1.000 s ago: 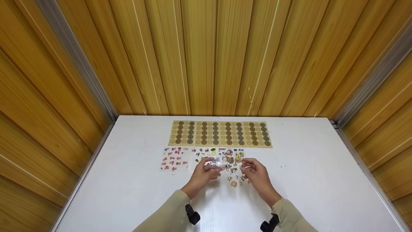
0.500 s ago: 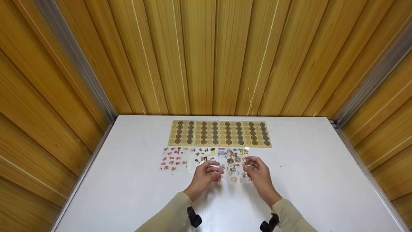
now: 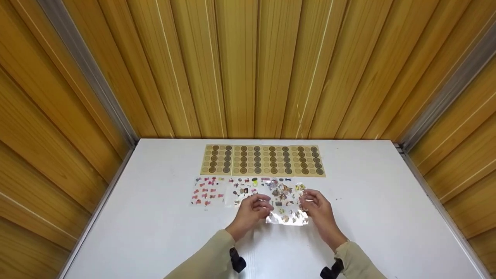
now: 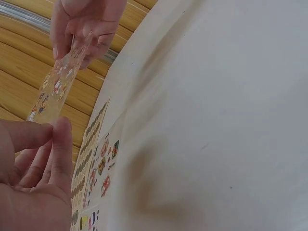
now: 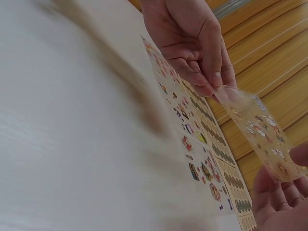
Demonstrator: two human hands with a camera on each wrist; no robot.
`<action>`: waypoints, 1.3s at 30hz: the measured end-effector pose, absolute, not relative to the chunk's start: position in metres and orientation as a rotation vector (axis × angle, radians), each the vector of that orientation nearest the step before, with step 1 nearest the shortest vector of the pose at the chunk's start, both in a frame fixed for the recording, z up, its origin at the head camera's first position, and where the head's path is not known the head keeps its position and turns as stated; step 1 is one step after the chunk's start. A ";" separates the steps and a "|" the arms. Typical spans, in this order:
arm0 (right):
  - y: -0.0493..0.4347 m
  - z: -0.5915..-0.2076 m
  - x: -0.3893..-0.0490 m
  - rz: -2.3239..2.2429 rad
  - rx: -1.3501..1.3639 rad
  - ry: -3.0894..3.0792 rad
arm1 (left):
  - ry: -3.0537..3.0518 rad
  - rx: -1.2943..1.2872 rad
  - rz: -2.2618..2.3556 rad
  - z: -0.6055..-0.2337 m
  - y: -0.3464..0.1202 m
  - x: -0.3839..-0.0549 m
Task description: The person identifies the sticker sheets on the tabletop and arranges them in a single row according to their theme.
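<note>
Between my two hands, a clear sticker sheet (image 3: 287, 211) with small coloured pictures is held up off the table, glare along its near edge. My left hand (image 3: 251, 212) pinches one side of it between thumb and fingertips, as the left wrist view shows. The opposite side is pinched by my right hand (image 3: 318, 207), seen at lower right in the right wrist view. Flat behind the raised sheet lie more clear sticker sheets: one with red pictures (image 3: 207, 192) at the left, another with mixed pictures (image 3: 242, 186) beside it. The raised sheet partly covers those behind it.
A row of tan sheets with round brown and pale stickers (image 3: 263, 160) lies at the back of the white table (image 3: 162, 217). Wood-look panels (image 3: 236, 69) rise behind the table and on both sides.
The clear sheet has tilted, so its pictures and a bright glare now show between the hands. Both hands have shifted slightly to the right.
</note>
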State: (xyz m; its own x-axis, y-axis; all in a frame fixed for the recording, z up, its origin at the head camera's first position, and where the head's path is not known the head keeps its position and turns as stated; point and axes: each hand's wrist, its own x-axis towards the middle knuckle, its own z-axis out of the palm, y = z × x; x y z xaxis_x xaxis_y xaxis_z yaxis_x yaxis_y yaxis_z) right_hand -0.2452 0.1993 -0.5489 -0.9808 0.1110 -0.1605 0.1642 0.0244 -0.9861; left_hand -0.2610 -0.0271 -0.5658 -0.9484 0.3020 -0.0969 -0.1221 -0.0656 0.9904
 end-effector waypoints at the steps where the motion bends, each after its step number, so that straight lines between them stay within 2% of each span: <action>1: 0.201 -0.549 -0.246 -2.152 0.303 2.218 | 1.923 0.203 2.084 -0.565 -0.026 -0.261; 16: 0.218 -0.555 -0.251 -2.038 0.331 2.256 | 1.950 0.184 2.049 -0.562 -0.014 -0.266; 24: 0.247 -0.560 -0.268 -1.981 0.375 2.345 | 2.471 0.405 1.548 -0.556 -0.032 -0.272; 31: 0.271 -0.564 -0.283 -1.939 0.412 2.406 | 2.693 0.598 1.076 -0.547 -0.048 -0.264; 39: 0.286 -0.576 -0.297 -1.859 0.495 2.434 | 2.715 0.655 1.004 -0.548 -0.053 -0.253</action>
